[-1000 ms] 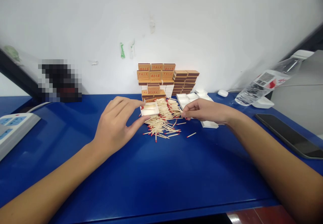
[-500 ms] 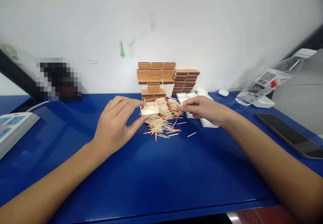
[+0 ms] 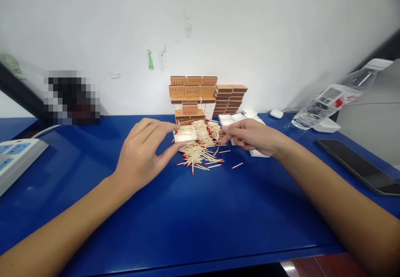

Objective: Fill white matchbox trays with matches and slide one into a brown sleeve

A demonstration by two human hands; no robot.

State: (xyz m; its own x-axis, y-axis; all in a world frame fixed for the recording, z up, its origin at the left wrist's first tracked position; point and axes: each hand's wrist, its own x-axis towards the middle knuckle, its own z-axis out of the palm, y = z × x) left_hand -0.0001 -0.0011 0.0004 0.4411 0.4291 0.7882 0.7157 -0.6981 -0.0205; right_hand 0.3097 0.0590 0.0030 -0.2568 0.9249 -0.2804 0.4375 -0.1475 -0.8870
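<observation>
Right hand [image 3: 251, 135] further left, matchbox stacks [image 3: 192, 91] behind

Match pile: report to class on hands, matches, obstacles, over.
Left hand holds white tray, few matches inside. Right hand at right edge of match pile, grip unclear. Possibly in the way: other trays, partly behind right hand.

1. The right hand [image 3: 254, 135] moved slightly to the left over the last second, bringing its fingertips farther in over the right side of the heap of matches [image 3: 203, 137].
2. Its fingertips, close together half a second earlier, came apart, one [image 3: 225, 138] angling down toward the matches; whether any match left them was too small to tell.
3. The head camera shifted a little, so the blue desk [image 3: 200, 214] sat slightly higher in view.
</observation>
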